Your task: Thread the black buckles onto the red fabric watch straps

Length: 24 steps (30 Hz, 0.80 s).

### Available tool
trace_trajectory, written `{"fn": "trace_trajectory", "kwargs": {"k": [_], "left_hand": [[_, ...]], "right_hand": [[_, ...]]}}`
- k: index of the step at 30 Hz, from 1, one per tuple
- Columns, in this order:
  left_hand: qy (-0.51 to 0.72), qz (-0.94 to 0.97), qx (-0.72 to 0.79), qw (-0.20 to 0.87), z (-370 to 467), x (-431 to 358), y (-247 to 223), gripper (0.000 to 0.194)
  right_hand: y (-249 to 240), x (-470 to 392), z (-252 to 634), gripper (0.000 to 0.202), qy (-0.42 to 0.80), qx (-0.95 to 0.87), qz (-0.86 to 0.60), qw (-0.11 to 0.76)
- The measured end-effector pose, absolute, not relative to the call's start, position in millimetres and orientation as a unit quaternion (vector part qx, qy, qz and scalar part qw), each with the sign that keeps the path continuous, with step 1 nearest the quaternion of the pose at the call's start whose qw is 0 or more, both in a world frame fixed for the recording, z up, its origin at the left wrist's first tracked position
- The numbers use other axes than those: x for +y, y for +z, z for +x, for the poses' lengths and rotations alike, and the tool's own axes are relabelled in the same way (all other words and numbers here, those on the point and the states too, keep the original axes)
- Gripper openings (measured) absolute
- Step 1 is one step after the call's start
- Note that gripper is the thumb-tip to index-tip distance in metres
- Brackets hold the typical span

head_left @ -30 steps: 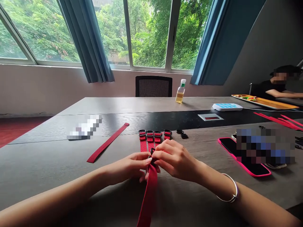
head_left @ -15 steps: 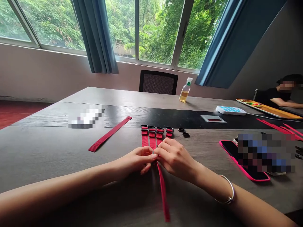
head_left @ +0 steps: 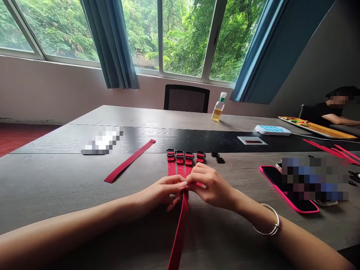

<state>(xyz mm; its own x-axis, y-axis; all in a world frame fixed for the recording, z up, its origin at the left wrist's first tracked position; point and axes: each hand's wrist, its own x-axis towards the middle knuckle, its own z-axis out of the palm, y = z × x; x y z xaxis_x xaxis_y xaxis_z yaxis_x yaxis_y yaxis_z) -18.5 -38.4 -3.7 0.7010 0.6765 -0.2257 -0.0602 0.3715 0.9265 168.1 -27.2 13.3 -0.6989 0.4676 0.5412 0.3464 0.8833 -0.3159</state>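
Observation:
Both hands meet above the table, fingertips pinched together on a red webbing strap [head_left: 180, 228] whose free end hangs down toward me. My left hand [head_left: 168, 189] closes on it from the left, my right hand [head_left: 207, 184] from the right. Whatever lies right between the fingertips is hidden. Just beyond the hands, several red straps with black slide buckles [head_left: 180, 154] lie side by side, partly covered by my fingers. Two loose black buckles [head_left: 218, 157] sit to their right. A single flat red strap [head_left: 129, 161] lies diagonally to the left.
On the right are a pink-edged phone [head_left: 289, 193], more red straps [head_left: 334, 150], a white power strip [head_left: 272, 130] with a cable, a small framed card [head_left: 252, 140] and an orange tray [head_left: 317, 127]. A bottle [head_left: 218, 108] stands farther back. A person [head_left: 340, 107] sits far right.
The strap's free end has swung from right to left and shows more of its flat face. My hands stay pinched together, with the right fingers slightly shifted. The view has shifted slightly.

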Motion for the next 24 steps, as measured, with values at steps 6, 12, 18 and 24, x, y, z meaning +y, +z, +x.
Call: {"fn": "trace_trajectory", "kwargs": {"k": [6,12,18,24], "left_hand": [[0.199,0.511,0.264,0.794,-19.8,-38.4,3.3,0.025],[0.19,0.516,0.267,0.792,-20.1,-41.8,3.5,0.024],[0.232,0.516,0.293,0.77,-17.6,-39.6,-6.2,0.029],[0.262,0.502,0.294,0.77,-15.1,-39.6,-8.7,0.034]], "right_hand": [[31.3,-22.8,182.1,0.01,0.203,-0.925,-0.164,0.277],[36.3,-25.1,185.6,0.004,0.244,-0.923,-0.182,0.235],[28.4,-39.5,173.2,0.008,0.036,-0.945,-0.239,0.221],[13.4,-40.1,163.9,0.015,-0.035,-0.929,-0.259,0.261]]}}
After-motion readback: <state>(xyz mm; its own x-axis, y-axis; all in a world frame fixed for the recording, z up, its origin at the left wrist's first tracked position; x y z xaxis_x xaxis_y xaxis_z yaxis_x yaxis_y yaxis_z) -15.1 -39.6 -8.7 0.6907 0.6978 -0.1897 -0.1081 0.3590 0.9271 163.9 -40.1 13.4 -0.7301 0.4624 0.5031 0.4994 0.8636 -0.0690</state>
